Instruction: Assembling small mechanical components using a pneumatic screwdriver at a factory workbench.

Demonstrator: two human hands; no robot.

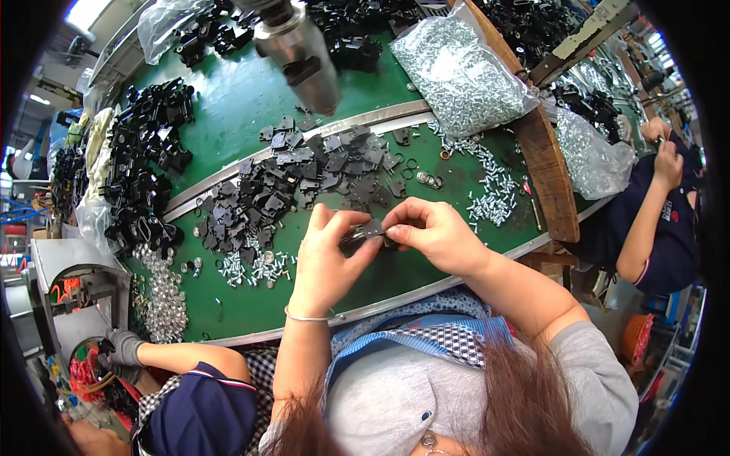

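Observation:
Over the near part of the green bench (380, 285), my left hand (323, 254) grips a small dark flat plate (372, 229) between thumb and fingers. My right hand (437, 234) pinches at the plate's right end, its fingertips touching or nearly touching a small dark piece there; the exact part is too small to make out. Just beyond my hands lies a wide pile of small black flat parts (304, 171). Silver rivet-like pins (251, 267) are scattered left of my left hand, and more loose pins (494, 194) lie beyond my right hand.
A metal machine head (304, 68) hangs above the far bench. A clear bag of silver pins (460, 76) rests by a wooden board (549, 167). Black parts (148, 144) are heaped at left. Co-workers sit on both sides, one with a gloved hand (124, 347).

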